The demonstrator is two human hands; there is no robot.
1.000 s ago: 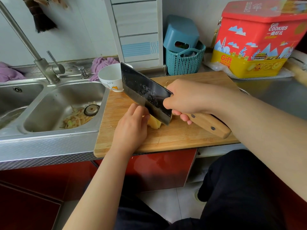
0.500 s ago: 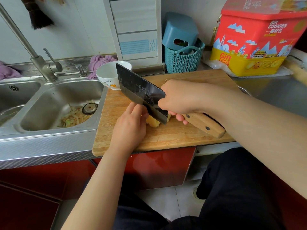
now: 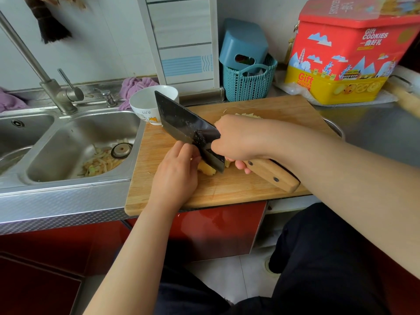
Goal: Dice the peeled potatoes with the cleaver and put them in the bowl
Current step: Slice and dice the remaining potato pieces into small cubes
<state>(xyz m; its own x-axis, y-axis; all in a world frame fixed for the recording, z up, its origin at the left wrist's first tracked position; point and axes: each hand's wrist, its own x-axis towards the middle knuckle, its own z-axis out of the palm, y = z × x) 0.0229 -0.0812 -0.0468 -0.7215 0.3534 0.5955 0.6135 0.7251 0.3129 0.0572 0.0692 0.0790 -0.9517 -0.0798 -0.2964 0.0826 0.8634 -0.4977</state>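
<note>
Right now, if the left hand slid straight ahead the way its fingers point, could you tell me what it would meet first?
Most likely the cleaver: the left hand points up and right over the potato, and the flat of the blade stands right at its fingertips. Whether they already touch is unclear.

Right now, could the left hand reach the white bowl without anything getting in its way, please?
Probably not directly: the left hand holds the potato, and the cleaver blade slants between it and the white bowl. Going round the blade tip looks free.
</note>
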